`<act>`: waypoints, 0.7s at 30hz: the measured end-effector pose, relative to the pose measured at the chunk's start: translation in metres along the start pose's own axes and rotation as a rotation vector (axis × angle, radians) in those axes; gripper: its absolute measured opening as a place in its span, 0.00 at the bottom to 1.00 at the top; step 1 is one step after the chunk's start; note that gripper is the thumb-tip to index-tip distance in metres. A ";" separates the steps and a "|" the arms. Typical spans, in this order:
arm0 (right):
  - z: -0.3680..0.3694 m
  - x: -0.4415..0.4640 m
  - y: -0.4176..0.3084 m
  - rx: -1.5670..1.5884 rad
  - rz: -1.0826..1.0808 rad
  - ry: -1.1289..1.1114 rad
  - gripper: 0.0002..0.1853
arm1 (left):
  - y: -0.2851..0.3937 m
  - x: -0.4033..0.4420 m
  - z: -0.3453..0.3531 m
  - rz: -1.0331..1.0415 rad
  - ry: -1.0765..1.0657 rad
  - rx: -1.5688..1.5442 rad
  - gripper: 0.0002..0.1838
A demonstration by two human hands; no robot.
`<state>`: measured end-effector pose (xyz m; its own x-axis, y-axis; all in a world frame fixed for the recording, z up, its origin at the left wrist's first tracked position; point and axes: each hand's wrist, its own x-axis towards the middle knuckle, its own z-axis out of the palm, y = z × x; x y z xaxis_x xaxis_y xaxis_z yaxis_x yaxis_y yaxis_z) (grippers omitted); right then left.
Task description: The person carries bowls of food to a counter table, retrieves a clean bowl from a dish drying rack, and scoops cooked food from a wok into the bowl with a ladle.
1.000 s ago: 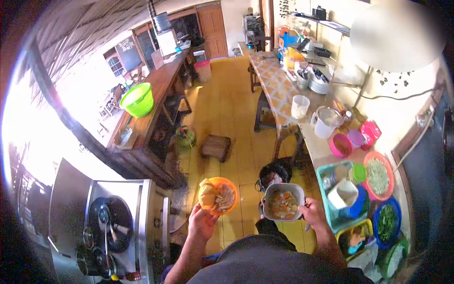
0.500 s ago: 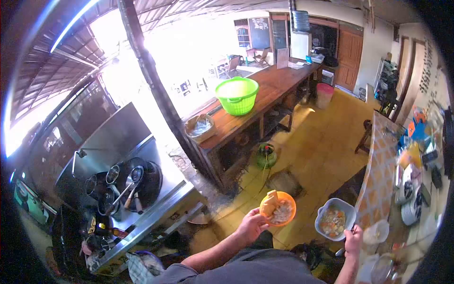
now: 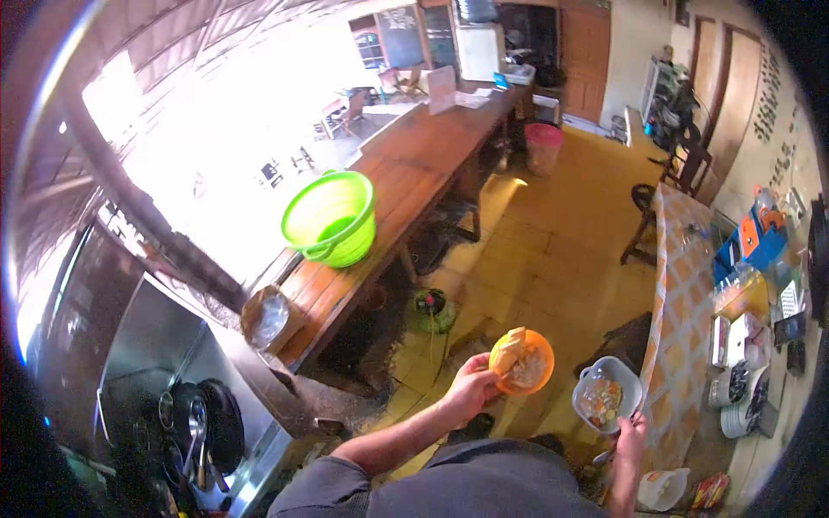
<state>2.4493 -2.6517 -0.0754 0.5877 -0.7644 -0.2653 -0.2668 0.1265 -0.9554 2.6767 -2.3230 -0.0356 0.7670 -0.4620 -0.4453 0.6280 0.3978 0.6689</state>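
My left hand (image 3: 473,385) grips the edge of an orange bowl (image 3: 546,369), with fingers closed at its left side. In this bowl lie pale, whitish food and a light-brown piece that rests against the rim. Beside it, apart by a small gap, a grey-blue bowl (image 3: 634,380) is held by my right hand (image 3: 631,434) at its lower right edge. Chopped food (image 3: 602,402) in orange and pale bits covers its bottom. Both bowls are in front of my body, above the floor.
A long wooden counter (image 3: 414,177) carries a green basket (image 3: 350,246) and a box with plastic (image 3: 270,319). A green gas cylinder (image 3: 432,312) stands below. Pans (image 3: 223,423) sit on the stove at left. A tiled counter (image 3: 678,293) runs along the right.
My view has turned to the right, so the counter, basket and stove appear further left. Both bowls stay in my hands, and the orange one sits slightly higher in view.
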 end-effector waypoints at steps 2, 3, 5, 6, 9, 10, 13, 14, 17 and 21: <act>0.006 0.015 -0.048 0.089 0.121 0.035 0.10 | 0.022 0.043 0.047 -0.063 -0.018 0.042 0.24; 0.003 0.038 -0.055 0.095 0.120 0.022 0.10 | 0.028 0.068 0.069 -0.093 -0.038 0.065 0.24; -0.002 0.075 -0.067 0.071 0.118 0.097 0.09 | 0.026 0.119 0.103 -0.115 -0.054 0.066 0.23; -0.006 0.095 -0.074 0.074 0.113 0.105 0.09 | 0.022 0.143 0.123 -0.123 -0.061 0.048 0.23; -0.041 0.174 -0.041 0.090 0.020 0.025 0.06 | 0.005 0.203 0.184 -0.120 -0.092 0.011 0.23; -0.062 0.215 0.003 0.125 -0.101 0.000 0.06 | -0.004 0.225 0.201 -0.109 -0.092 0.004 0.23; -0.083 0.273 -0.017 0.339 -0.022 -0.004 0.08 | -0.025 0.281 0.251 -0.137 -0.149 -0.006 0.23; -0.094 0.293 -0.014 0.345 -0.016 -0.015 0.08 | -0.030 0.295 0.272 -0.156 -0.171 0.006 0.23; -0.129 0.370 -0.012 0.131 -0.070 0.075 0.07 | -0.040 0.351 0.328 -0.164 -0.169 0.053 0.25; -0.167 0.435 -0.028 0.218 0.064 0.358 0.05 | -0.074 0.426 0.382 -0.211 -0.134 0.117 0.25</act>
<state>2.5847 -3.0926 -0.1428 0.2628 -0.9171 -0.2999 -0.1037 0.2822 -0.9537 2.9065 -2.8521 -0.0469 0.5919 -0.6285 -0.5047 0.7463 0.1907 0.6377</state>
